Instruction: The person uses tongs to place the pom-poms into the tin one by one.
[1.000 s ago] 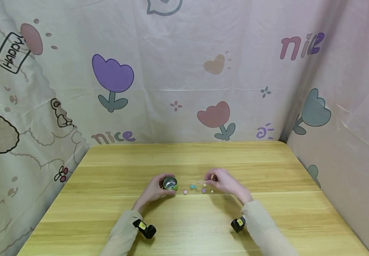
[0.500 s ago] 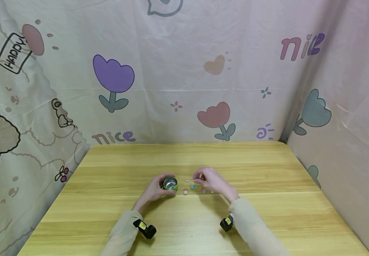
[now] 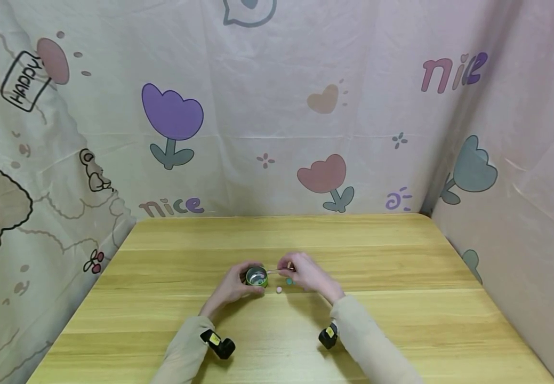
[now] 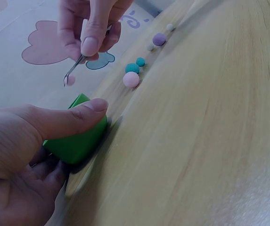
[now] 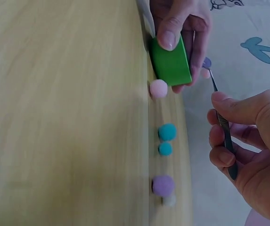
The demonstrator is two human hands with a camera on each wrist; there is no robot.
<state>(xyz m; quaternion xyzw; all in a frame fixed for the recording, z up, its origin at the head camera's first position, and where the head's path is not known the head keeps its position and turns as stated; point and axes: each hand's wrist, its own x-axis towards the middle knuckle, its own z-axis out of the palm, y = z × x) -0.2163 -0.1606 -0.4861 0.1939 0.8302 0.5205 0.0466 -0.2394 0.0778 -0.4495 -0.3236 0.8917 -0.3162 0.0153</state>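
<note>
My left hand [image 3: 232, 282] holds a small green container [image 5: 171, 61] on the table, thumb on the near side and fingers round the far side. Its inside looks silvery in the head view, with small pieces at the bottom. My right hand [image 3: 307, 274] pinches metal tweezers [image 5: 223, 123] between thumb and fingers. At the tweezer tips is a small pink ball [image 4: 70, 80], raised beside the container's rim. A larger pink ball [image 5: 159, 88] lies on the table close to the container.
Past the pink ball, two teal balls [image 5: 167, 132], a purple ball [image 5: 163, 186] and small whitish balls [image 4: 170, 27] lie in a loose row on the wooden table [image 3: 257, 341]. A printed cloth [image 3: 257, 106] hangs behind the table.
My right hand has moved left with the tweezers, bringing their tips from above the loose balls to the container's rim. The left hand and container have stayed in place.
</note>
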